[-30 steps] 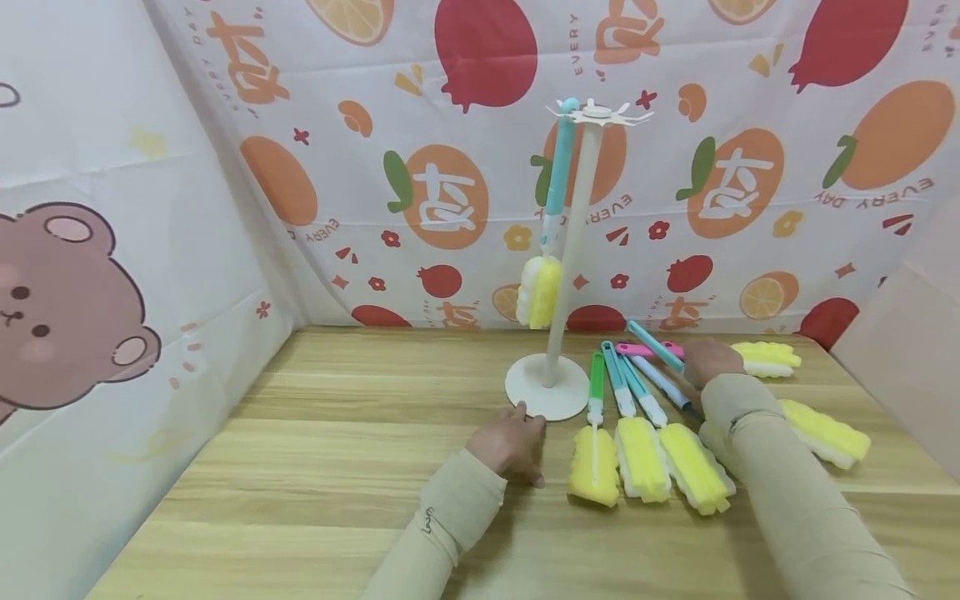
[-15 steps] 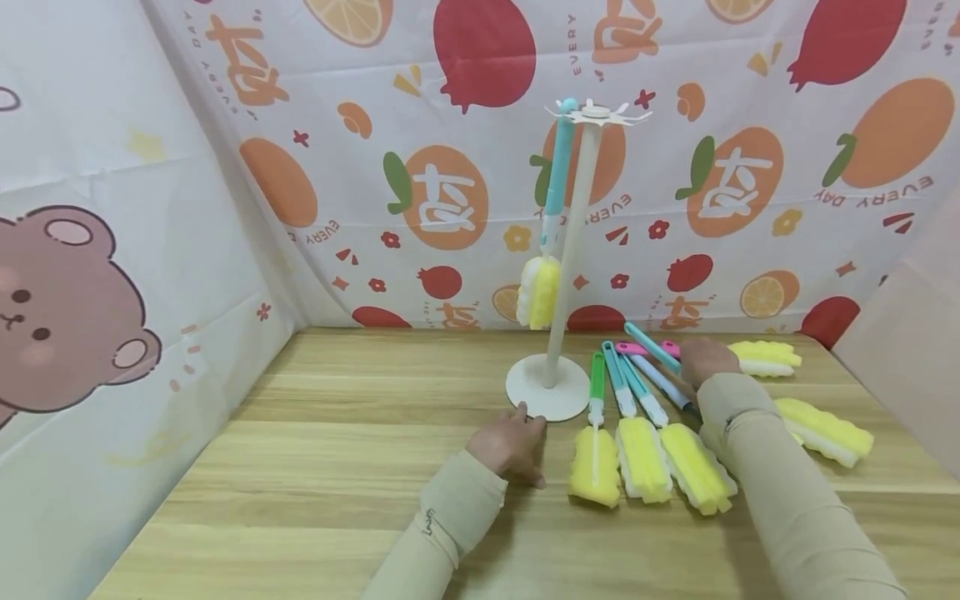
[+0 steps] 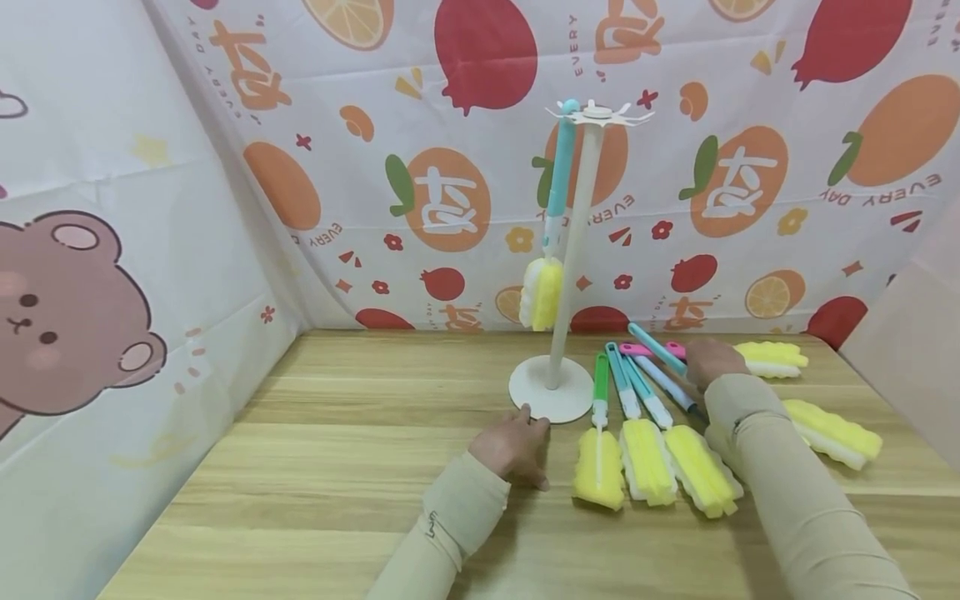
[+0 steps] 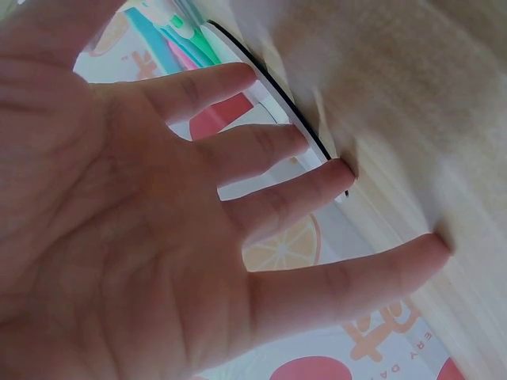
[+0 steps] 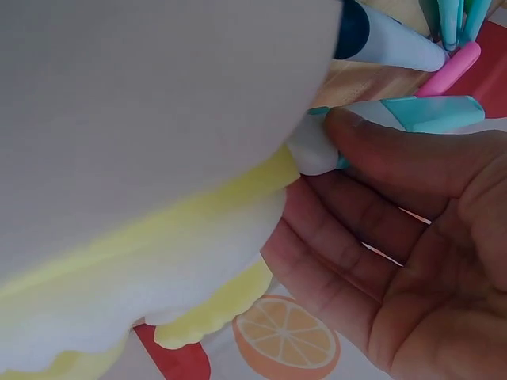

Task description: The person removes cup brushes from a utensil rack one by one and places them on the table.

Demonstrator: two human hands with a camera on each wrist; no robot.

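Note:
My right hand (image 3: 714, 364) pinches a sponge bottle brush with a teal and white handle (image 3: 658, 348). In the right wrist view, the thumb lies on the white neck (image 5: 315, 146), with the fingers underneath; the yellow and white sponge head (image 5: 198, 229) fills much of the left side. My left hand (image 3: 512, 450) rests on the table with fingers spread, fingertips at the edge of the white round base (image 3: 534, 396) of a stand. From the stand's hooked top (image 3: 597, 112) hangs another teal-handled brush (image 3: 558, 179), sponge down.
Between the hands lie a green-handled brush (image 3: 601, 392) and two teal-handled brushes. A pale blue handle (image 3: 663, 382) runs under my right forearm. Behind the right hand is a pink handle (image 3: 633, 350). A patterned cloth (image 3: 360, 200) backs the wooden table (image 3: 337, 467).

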